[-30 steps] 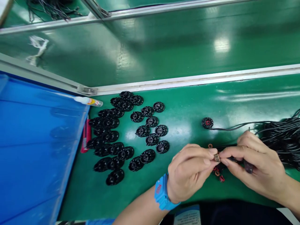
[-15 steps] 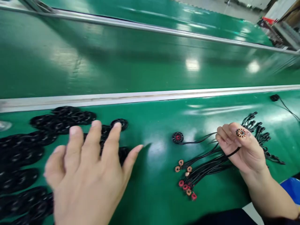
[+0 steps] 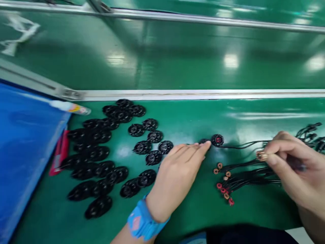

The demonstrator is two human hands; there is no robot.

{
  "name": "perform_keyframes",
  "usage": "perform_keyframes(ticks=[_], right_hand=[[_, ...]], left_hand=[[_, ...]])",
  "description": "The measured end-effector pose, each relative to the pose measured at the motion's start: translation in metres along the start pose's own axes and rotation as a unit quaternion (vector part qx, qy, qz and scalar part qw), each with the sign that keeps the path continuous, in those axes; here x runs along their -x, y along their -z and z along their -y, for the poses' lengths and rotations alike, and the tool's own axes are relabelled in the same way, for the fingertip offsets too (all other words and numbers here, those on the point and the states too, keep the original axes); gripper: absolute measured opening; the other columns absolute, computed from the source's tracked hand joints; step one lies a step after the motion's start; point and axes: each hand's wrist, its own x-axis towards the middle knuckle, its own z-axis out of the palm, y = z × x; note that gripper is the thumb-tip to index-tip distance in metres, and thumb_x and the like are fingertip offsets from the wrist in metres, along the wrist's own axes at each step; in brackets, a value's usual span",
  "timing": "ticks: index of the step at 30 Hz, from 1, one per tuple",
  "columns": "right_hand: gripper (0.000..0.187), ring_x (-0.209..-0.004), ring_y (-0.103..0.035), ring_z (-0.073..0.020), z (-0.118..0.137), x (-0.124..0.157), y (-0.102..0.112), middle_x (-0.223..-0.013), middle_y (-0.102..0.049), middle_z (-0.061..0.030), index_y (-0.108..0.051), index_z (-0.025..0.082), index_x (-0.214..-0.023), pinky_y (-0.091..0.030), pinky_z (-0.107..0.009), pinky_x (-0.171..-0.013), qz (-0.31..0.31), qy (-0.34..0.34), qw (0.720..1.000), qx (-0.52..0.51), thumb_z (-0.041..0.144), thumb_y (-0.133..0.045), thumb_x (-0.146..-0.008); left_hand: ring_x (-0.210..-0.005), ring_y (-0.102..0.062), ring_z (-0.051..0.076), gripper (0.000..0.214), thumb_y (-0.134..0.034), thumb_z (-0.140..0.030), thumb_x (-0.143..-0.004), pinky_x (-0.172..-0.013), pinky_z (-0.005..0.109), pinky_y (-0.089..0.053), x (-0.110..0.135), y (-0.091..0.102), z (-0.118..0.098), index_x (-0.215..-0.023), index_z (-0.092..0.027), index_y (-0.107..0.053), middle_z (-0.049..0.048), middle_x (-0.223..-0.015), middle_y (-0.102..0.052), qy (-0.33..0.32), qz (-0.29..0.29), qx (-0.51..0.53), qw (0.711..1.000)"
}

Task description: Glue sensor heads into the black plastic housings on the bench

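My right hand (image 3: 294, 162) pinches a small copper-wound motor stator (image 3: 261, 155) between thumb and fingers. My left hand (image 3: 180, 166), with a blue band at its wrist, lies low over the table, palm down, fingers together. At its fingertips a black round housing (image 3: 203, 140) shows in part; the thumb is hidden. Just right of it lies another black housing (image 3: 217, 140) with a red-wound stator seated in it and a cable running right. Below, several loose copper and red stators (image 3: 223, 189) lie on their black cables (image 3: 251, 183), some of which pass behind my right hand.
Several black round housings (image 3: 93, 152) cover the left part of the green table (image 3: 177, 115). A blue sheet (image 3: 27, 152), a white tube (image 3: 69, 107) and a red-handled tool (image 3: 59, 154) are at the far left. A white strip (image 3: 177, 95) runs along the back.
My left hand has moved right from the housings, its spread fingers now together at one black housing. My right hand has turned, with the stator still pinched. The view has swung left.
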Motion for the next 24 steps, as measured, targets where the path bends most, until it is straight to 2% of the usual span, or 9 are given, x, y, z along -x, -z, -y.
perform_keyframes(ticks=[2, 4, 6, 9, 12, 16, 20, 24], right_hand=[[0.010, -0.066, -0.045, -0.0138, 0.006, -0.003, -0.009, -0.073, -0.057, 0.0004, -0.071, 0.022, -0.101, -0.036, -0.032, -0.063, 0.055, 0.100, 0.984, 0.141, 0.017, -0.069, -0.093], [0.005, -0.066, -0.043, -0.0150, 0.007, -0.006, -0.020, -0.068, -0.055, 0.0007, -0.071, 0.020, -0.097, -0.033, -0.034, -0.065, 0.084, 0.185, 0.951, 0.234, 0.018, -0.068, -0.094], [0.004, -0.067, -0.041, -0.0163, 0.002, -0.008, -0.032, -0.065, -0.051, 0.0009, -0.071, 0.019, -0.095, -0.030, -0.035, -0.064, 0.094, 0.228, 0.927, 0.284, 0.020, -0.068, -0.095], [0.004, -0.069, -0.042, -0.0169, -0.008, -0.009, -0.041, -0.065, -0.050, 0.0011, -0.072, 0.020, -0.097, -0.028, -0.036, -0.064, 0.103, 0.249, 0.912, 0.308, 0.019, -0.068, -0.095], [0.012, -0.074, -0.045, -0.0173, -0.013, -0.010, -0.044, -0.072, -0.059, 0.0003, -0.072, 0.020, -0.105, -0.030, -0.036, -0.067, 0.116, 0.249, 0.909, 0.313, 0.016, -0.066, -0.095], [0.018, -0.079, -0.048, -0.0182, -0.011, -0.011, -0.043, -0.082, -0.069, -0.0014, -0.071, 0.018, -0.112, -0.032, -0.036, -0.069, 0.137, 0.262, 0.904, 0.308, 0.014, -0.060, -0.098], [0.021, -0.078, -0.048, -0.0189, -0.003, -0.014, -0.040, -0.084, -0.071, -0.0045, -0.070, 0.011, -0.113, -0.032, -0.037, -0.068, 0.168, 0.297, 0.883, 0.322, 0.012, -0.053, -0.101], [0.023, -0.077, -0.048, -0.0194, 0.003, -0.019, -0.035, -0.084, -0.071, -0.0058, -0.070, 0.009, -0.113, -0.032, -0.037, -0.068, 0.194, 0.319, 0.860, 0.347, 0.010, -0.052, -0.100]], left_hand=[[-0.096, -0.073, 0.022, 0.040, -0.059, -0.006, -0.097, -0.088, 0.038, -0.055, 0.000, -0.004, -0.006, -0.134, -0.019, -0.060, 0.0047, -0.107, -0.079, 0.003, -0.004, 0.039, 0.999], [-0.090, -0.072, 0.020, 0.043, -0.061, -0.009, -0.097, -0.082, 0.037, -0.056, 0.001, -0.006, -0.008, -0.139, -0.020, -0.056, 0.0034, -0.102, -0.077, 0.019, -0.007, 0.074, 0.997], [-0.093, -0.070, 0.021, 0.049, -0.067, -0.017, -0.095, -0.083, 0.038, -0.057, 0.001, -0.006, -0.008, -0.142, -0.021, -0.053, 0.0045, -0.106, -0.075, 0.054, -0.008, 0.106, 0.993], [-0.109, -0.067, 0.026, 0.054, -0.076, -0.028, -0.089, -0.092, 0.043, -0.058, 0.001, -0.006, -0.005, -0.139, -0.022, -0.056, 0.0078, -0.117, -0.071, 0.110, 0.004, 0.135, 0.985], [-0.104, -0.068, 0.027, 0.044, -0.077, -0.031, -0.088, -0.091, 0.046, -0.058, -0.001, -0.011, -0.004, -0.128, -0.020, -0.063, 0.0075, -0.113, -0.072, 0.124, 0.020, 0.154, 0.980], [-0.098, -0.068, 0.026, 0.029, -0.074, -0.026, -0.090, -0.087, 0.045, -0.056, -0.002, -0.021, -0.008, -0.118, -0.019, -0.067, 0.0049, -0.109, -0.076, 0.114, 0.043, 0.199, 0.972], [-0.102, -0.067, 0.025, 0.032, -0.074, -0.018, -0.089, -0.089, 0.044, -0.054, -0.004, -0.024, -0.011, -0.120, -0.020, -0.065, 0.0034, -0.114, -0.076, 0.121, 0.057, 0.246, 0.960], [-0.101, -0.066, 0.025, 0.034, -0.066, -0.013, -0.091, -0.088, 0.043, -0.053, -0.005, -0.024, -0.013, -0.124, -0.020, -0.061, 0.0025, -0.113, -0.076, 0.124, 0.062, 0.249, 0.959]])
